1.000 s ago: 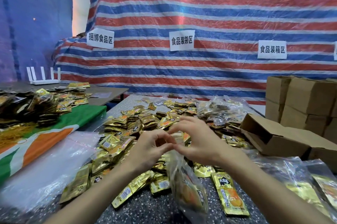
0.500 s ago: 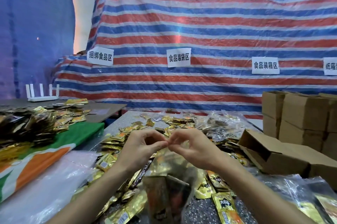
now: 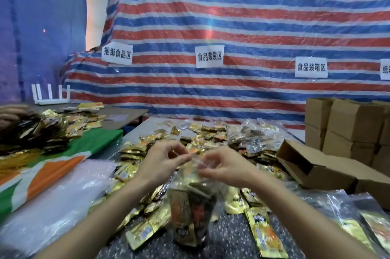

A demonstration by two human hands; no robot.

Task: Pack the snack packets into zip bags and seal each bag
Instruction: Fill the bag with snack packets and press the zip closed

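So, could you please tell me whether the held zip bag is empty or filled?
Filled: snack packets show through the clear zip bag hanging below the left hand and right hand pinching its top.

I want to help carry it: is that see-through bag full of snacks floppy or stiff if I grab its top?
Probably floppy: the zip bag sags below where the left hand and right hand pinch its top. Likely bottom-heavy, since the snack packets bunch low inside. Its thin shiny film may be slippery, so use both hands.
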